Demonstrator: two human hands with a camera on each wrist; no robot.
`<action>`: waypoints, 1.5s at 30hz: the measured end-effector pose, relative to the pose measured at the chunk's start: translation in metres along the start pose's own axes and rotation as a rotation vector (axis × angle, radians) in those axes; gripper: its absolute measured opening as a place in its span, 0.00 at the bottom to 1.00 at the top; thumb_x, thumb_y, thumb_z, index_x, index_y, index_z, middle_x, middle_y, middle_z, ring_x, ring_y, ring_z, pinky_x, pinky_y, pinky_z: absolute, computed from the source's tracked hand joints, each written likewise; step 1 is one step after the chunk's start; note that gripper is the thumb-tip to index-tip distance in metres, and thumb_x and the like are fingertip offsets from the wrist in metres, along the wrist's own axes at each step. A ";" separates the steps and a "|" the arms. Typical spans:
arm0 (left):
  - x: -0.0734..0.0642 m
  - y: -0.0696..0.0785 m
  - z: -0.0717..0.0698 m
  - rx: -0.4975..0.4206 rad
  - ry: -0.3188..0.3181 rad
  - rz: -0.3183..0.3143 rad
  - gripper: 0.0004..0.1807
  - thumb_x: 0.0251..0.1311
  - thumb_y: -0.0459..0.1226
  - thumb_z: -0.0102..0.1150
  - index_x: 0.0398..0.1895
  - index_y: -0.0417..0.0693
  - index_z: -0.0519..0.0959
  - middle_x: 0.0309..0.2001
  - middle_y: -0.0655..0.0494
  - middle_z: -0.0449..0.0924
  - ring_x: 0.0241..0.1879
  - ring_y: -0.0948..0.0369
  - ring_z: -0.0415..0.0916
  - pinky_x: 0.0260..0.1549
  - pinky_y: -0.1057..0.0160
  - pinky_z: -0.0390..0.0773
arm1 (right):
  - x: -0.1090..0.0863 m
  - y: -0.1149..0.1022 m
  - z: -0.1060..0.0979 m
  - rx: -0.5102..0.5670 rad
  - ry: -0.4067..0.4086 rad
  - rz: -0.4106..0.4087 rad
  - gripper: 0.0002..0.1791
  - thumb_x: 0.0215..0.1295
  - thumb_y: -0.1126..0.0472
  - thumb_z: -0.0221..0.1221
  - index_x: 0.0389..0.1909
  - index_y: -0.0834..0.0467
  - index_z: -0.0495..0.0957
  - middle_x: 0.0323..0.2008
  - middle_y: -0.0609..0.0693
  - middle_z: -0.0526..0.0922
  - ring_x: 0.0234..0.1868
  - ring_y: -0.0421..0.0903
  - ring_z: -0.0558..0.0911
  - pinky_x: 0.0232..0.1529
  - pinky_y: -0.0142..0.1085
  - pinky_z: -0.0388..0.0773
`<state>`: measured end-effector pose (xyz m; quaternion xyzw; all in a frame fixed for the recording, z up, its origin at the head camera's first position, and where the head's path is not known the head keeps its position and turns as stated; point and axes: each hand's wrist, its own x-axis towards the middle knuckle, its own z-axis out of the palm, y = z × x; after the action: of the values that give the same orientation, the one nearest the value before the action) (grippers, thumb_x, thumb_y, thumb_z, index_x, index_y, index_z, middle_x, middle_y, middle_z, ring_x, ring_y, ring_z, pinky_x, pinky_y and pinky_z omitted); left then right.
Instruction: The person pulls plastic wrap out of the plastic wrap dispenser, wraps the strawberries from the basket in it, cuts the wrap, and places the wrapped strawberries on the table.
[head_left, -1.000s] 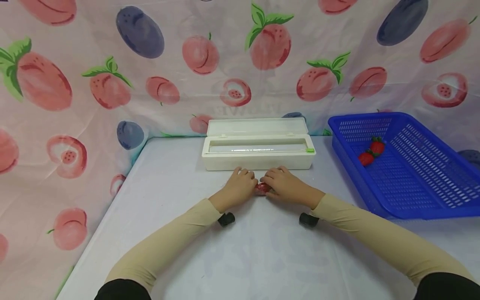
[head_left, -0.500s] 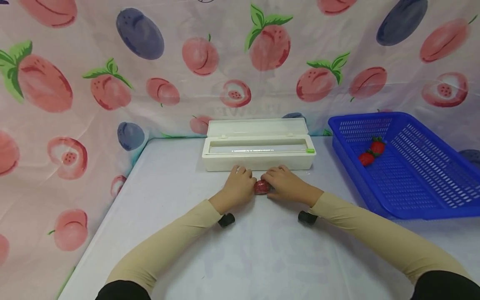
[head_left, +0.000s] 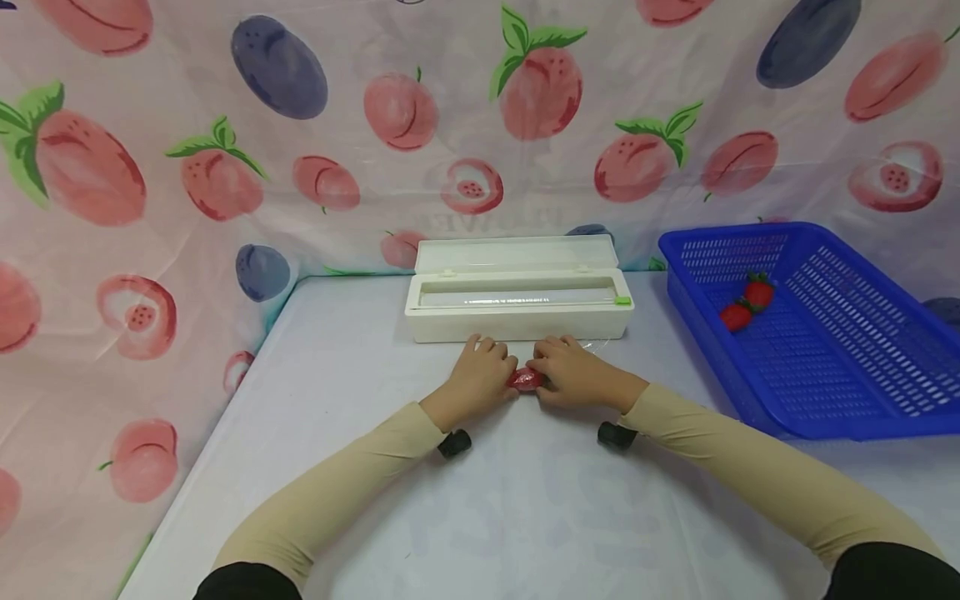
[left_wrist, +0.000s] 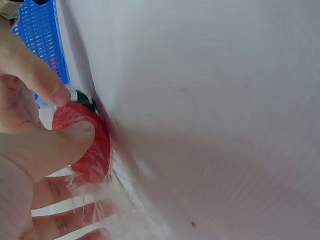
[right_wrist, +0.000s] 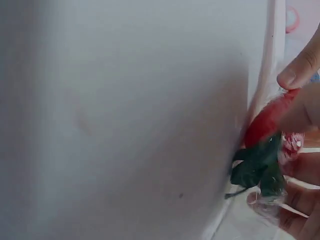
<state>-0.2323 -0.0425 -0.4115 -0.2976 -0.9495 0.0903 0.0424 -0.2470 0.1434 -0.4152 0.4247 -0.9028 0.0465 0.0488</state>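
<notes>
Strawberry (head_left: pixel 527 381): clear film (left_wrist: pixel 91 187) around it, between left hand (head_left: pixel 478 373) and right hand (head_left: pixel 577 375)
Hands: both grasping the strawberry
White box (head_left: pixel 517 324): on counter (head_left: pixel 510 508) just beyond, lid (head_left: pixel 517 255) raised
Blue basket (head_left: pixel 701 354): at right, two strawberries (head_left: pixel 759 294) inside

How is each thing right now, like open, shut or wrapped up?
White box: open, lid raised.
Blue basket: open-topped, upright.
Basket strawberries: two, lying close together.
Held strawberry: covered by clear film.
Clear film: crinkled.
Left hand: holding the wrapped strawberry.
Right hand: holding it too.
</notes>
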 end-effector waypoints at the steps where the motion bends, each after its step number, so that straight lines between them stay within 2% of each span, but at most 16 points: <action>1: 0.000 0.000 0.000 0.006 0.007 0.002 0.24 0.56 0.56 0.58 0.46 0.50 0.80 0.48 0.54 0.78 0.54 0.54 0.71 0.63 0.50 0.61 | 0.000 0.000 0.000 0.005 -0.002 0.005 0.20 0.54 0.56 0.58 0.46 0.62 0.79 0.39 0.51 0.77 0.45 0.49 0.74 0.48 0.47 0.69; 5: -0.001 0.000 -0.001 0.027 0.037 -0.009 0.21 0.58 0.55 0.57 0.43 0.49 0.82 0.45 0.54 0.79 0.52 0.54 0.72 0.61 0.51 0.63 | 0.000 0.002 0.001 0.004 0.003 0.030 0.21 0.60 0.56 0.56 0.53 0.61 0.74 0.46 0.53 0.81 0.52 0.51 0.77 0.54 0.49 0.69; 12: -0.002 0.000 0.000 0.042 0.116 -0.027 0.18 0.57 0.50 0.60 0.41 0.46 0.82 0.43 0.53 0.80 0.50 0.54 0.72 0.60 0.50 0.64 | 0.000 0.003 0.001 -0.047 0.061 0.003 0.15 0.64 0.56 0.57 0.47 0.60 0.73 0.42 0.53 0.84 0.48 0.49 0.81 0.53 0.48 0.70; 15: -0.001 0.000 0.001 0.059 0.101 -0.041 0.16 0.58 0.49 0.59 0.38 0.47 0.84 0.42 0.53 0.80 0.50 0.54 0.72 0.61 0.49 0.63 | 0.000 0.003 0.000 -0.044 0.050 0.002 0.14 0.64 0.55 0.57 0.46 0.59 0.73 0.41 0.54 0.84 0.48 0.49 0.82 0.53 0.49 0.70; 21: -0.001 0.000 0.001 0.047 0.038 -0.066 0.18 0.60 0.52 0.55 0.36 0.49 0.85 0.43 0.53 0.81 0.52 0.53 0.72 0.63 0.48 0.62 | 0.000 0.003 -0.002 -0.013 -0.004 0.045 0.21 0.56 0.51 0.65 0.46 0.58 0.73 0.42 0.53 0.83 0.49 0.50 0.81 0.57 0.50 0.69; 24: -0.001 0.000 0.001 0.035 0.053 -0.067 0.19 0.60 0.52 0.55 0.41 0.48 0.83 0.44 0.52 0.81 0.52 0.54 0.72 0.62 0.49 0.63 | 0.000 0.004 -0.003 -0.024 0.022 0.034 0.18 0.56 0.53 0.65 0.44 0.58 0.76 0.39 0.51 0.83 0.47 0.50 0.81 0.55 0.49 0.70; 28: -0.001 -0.001 0.001 0.052 0.098 -0.033 0.24 0.55 0.56 0.59 0.46 0.49 0.80 0.45 0.53 0.80 0.52 0.54 0.72 0.62 0.50 0.63 | -0.001 0.005 -0.002 -0.064 0.067 0.020 0.16 0.55 0.54 0.65 0.42 0.59 0.79 0.38 0.51 0.81 0.45 0.50 0.79 0.52 0.48 0.72; 31: 0.000 -0.002 0.000 0.099 0.093 0.007 0.26 0.51 0.58 0.61 0.45 0.50 0.81 0.45 0.54 0.80 0.51 0.55 0.72 0.62 0.50 0.63 | 0.000 0.005 0.001 -0.124 0.067 0.019 0.17 0.56 0.53 0.64 0.42 0.59 0.81 0.38 0.51 0.79 0.45 0.49 0.77 0.52 0.48 0.71; 34: 0.001 -0.002 0.000 0.133 0.066 0.026 0.25 0.52 0.57 0.62 0.44 0.50 0.81 0.46 0.54 0.80 0.52 0.55 0.72 0.63 0.50 0.62 | 0.001 0.005 0.004 -0.180 0.055 0.020 0.19 0.58 0.52 0.62 0.46 0.59 0.80 0.40 0.52 0.79 0.47 0.50 0.76 0.53 0.49 0.70; 37: 0.001 -0.002 0.001 0.141 0.053 0.025 0.21 0.54 0.54 0.61 0.42 0.49 0.83 0.46 0.53 0.80 0.52 0.55 0.72 0.64 0.50 0.62 | 0.001 0.004 0.006 -0.204 0.041 0.024 0.24 0.57 0.50 0.64 0.49 0.61 0.78 0.42 0.53 0.80 0.50 0.51 0.76 0.55 0.50 0.70; 39: 0.001 -0.002 0.002 0.139 0.049 0.017 0.20 0.55 0.54 0.60 0.41 0.49 0.83 0.46 0.53 0.80 0.53 0.55 0.72 0.64 0.50 0.62 | 0.000 0.004 0.005 -0.211 0.040 0.027 0.24 0.54 0.49 0.66 0.47 0.61 0.78 0.42 0.53 0.81 0.50 0.51 0.76 0.55 0.50 0.70; 43: 0.001 -0.001 0.005 0.133 0.041 -0.001 0.19 0.57 0.53 0.59 0.39 0.49 0.84 0.47 0.53 0.80 0.53 0.55 0.71 0.64 0.50 0.62 | -0.001 0.004 0.005 -0.235 0.045 0.027 0.19 0.51 0.51 0.68 0.40 0.58 0.80 0.38 0.51 0.82 0.47 0.50 0.76 0.53 0.51 0.70; 45: 0.001 -0.001 0.006 0.123 0.042 -0.007 0.20 0.58 0.52 0.58 0.43 0.49 0.83 0.48 0.53 0.79 0.54 0.55 0.71 0.63 0.50 0.62 | -0.001 0.003 0.005 -0.240 0.036 0.037 0.17 0.52 0.52 0.67 0.39 0.58 0.80 0.36 0.50 0.83 0.47 0.50 0.76 0.53 0.51 0.70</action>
<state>-0.2347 -0.0435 -0.4172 -0.2928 -0.9420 0.1422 0.0811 -0.2487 0.1458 -0.4201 0.3983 -0.9085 -0.0535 0.1148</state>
